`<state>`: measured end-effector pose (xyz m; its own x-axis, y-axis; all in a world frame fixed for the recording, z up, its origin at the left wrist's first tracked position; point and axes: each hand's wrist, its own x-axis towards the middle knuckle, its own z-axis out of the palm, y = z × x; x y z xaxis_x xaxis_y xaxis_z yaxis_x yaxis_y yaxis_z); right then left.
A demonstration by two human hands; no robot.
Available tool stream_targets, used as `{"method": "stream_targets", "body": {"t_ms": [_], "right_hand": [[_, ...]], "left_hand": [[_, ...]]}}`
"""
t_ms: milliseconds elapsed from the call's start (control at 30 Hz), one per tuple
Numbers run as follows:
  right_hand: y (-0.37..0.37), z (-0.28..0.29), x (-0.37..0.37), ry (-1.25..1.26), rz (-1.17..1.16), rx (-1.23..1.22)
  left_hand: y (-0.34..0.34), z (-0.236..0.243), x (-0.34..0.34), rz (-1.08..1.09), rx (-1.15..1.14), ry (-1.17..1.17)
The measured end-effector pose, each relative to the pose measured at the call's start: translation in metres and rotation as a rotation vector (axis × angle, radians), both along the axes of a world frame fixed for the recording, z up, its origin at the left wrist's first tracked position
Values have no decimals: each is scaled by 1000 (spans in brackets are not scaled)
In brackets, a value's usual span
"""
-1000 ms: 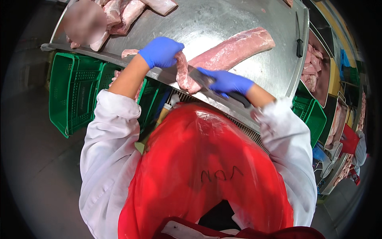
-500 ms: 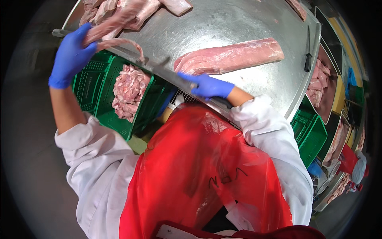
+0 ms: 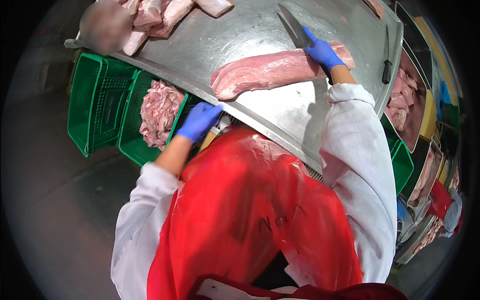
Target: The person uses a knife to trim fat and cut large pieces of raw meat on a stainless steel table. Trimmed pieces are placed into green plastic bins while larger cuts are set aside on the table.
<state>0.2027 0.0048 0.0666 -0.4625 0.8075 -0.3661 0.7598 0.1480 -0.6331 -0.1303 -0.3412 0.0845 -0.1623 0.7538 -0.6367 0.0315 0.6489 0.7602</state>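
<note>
A long pork loin (image 3: 270, 72) lies across the metal table, its left end close to the front edge. My right hand (image 3: 325, 52) is closed around a knife over the right part of the loin. The knife's blade (image 3: 295, 24) points away to the upper left, above the tabletop. At the front edge, just below the loin's left end, my left hand (image 3: 199, 121) is held with fingers stretched toward the table rim, nothing visible in it. Beside that hand stands a green crate (image 3: 131, 137) with meat trimmings (image 3: 161, 112) in it.
Several meat pieces (image 3: 170, 15) lie at the far left of the table (image 3: 250, 30). Another knife (image 3: 387, 70) rests by the right rim. A second green crate (image 3: 95, 100) is at left. Meat in a tray (image 3: 402, 100) and another green crate (image 3: 402, 165) stand at right.
My left hand has let go of the long meat strip and come down to the table's front edge. My right hand has carried the knife away from the edge, over the loin, which has shifted slightly.
</note>
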Motion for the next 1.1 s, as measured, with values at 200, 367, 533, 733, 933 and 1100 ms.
{"method": "stream_targets", "body": {"t_ms": [200, 367, 533, 733, 933, 1100], "right_hand": [[-44, -14, 42, -139, 6, 273], [-134, 6, 74, -158, -317, 145], [-166, 25, 44, 243, -346, 341], [-96, 53, -93, 169, 92, 299], [-61, 74, -66, -357, 465, 107], [-34, 51, -74, -299, 591, 100]], "left_hand": [[99, -78, 17, 322, 185, 334], [193, -93, 14, 255, 395, 451], [221, -104, 28, 136, 527, 294], [216, -84, 37, 46, 538, 480], [219, -95, 25, 79, 533, 453], [215, -79, 20, -58, 703, 559]]}}
